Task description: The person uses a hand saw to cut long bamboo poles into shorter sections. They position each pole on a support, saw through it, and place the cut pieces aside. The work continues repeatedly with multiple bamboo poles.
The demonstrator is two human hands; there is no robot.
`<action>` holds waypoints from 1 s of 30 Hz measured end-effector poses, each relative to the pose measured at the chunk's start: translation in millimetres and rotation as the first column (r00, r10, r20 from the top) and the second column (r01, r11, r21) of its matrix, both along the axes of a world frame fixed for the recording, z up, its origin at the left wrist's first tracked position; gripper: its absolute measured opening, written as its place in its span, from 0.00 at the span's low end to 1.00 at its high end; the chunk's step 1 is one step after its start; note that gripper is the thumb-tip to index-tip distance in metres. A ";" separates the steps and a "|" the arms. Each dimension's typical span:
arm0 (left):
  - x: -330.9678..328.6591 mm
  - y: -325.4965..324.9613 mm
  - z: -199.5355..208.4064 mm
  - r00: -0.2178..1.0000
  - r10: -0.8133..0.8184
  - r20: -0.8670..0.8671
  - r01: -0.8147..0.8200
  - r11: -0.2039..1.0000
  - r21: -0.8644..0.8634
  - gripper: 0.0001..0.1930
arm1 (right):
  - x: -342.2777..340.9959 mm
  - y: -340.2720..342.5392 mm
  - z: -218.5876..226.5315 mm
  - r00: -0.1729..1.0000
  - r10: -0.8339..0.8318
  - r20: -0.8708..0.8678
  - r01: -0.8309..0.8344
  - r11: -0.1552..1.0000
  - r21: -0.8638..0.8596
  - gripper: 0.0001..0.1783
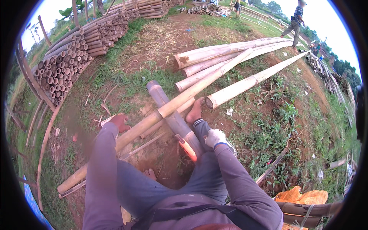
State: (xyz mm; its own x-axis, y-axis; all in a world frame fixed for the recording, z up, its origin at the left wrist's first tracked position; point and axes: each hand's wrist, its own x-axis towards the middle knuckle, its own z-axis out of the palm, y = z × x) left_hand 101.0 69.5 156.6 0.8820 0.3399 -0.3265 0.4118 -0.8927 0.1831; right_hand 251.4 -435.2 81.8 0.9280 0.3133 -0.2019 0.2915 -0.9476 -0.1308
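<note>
A long peeled bamboo pole (pixel 142 125) slants across the ground before me, resting over a thicker grey bamboo piece (pixel 158 93). My left hand (pixel 120 122), bare, is just left of the pole. Its fingers look apart and partly hidden by the sleeve, and I make out nothing held. In a white glove, my right hand (pixel 215 138) is closed in a fist by my right shin; whatever it may hold is hidden. An orange-red blade-shaped tool (pixel 186 148) leans against the grey bamboo between my legs. My bare right foot (pixel 195 110) is beside the crossing.
Several thick peeled poles (pixel 214 53) lie ahead, with a single pole (pixel 253 81) to their right. A large stack of cut bamboo (pixel 61 73) stands at the far left. Another person (pixel 296 25) is at the far right. An orange mesh sack (pixel 303 195) lies near right.
</note>
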 end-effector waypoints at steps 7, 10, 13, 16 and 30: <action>-0.4 4.2 -2.7 1.000 0.008 -0.013 -0.008 1.000 0.008 0.37 | 1.4 1.4 -4.6 1.000 0.000 0.030 0.000 1.000 -0.012 0.24; 0.0 5.3 -5.3 1.000 0.007 -0.004 -0.007 1.000 -0.003 0.36 | 2.3 0.8 -3.0 1.000 0.010 0.014 -0.009 1.000 -0.026 0.24; 1.1 2.0 -3.0 0.999 0.033 -0.007 -0.034 0.999 -0.039 0.35 | 2.4 -0.4 -4.5 0.999 0.026 0.033 -0.025 0.999 -0.037 0.24; -2.7 8.2 14.8 0.979 0.181 0.090 -0.174 0.981 -0.080 0.35 | 3.4 2.1 -4.0 0.999 0.012 0.030 -0.012 1.000 -0.015 0.25; -141.6 73.9 -133.3 0.969 0.225 -0.098 -0.218 0.973 0.074 0.68 | -68.9 49.1 -6.1 0.956 0.274 0.107 -0.262 0.625 0.735 0.26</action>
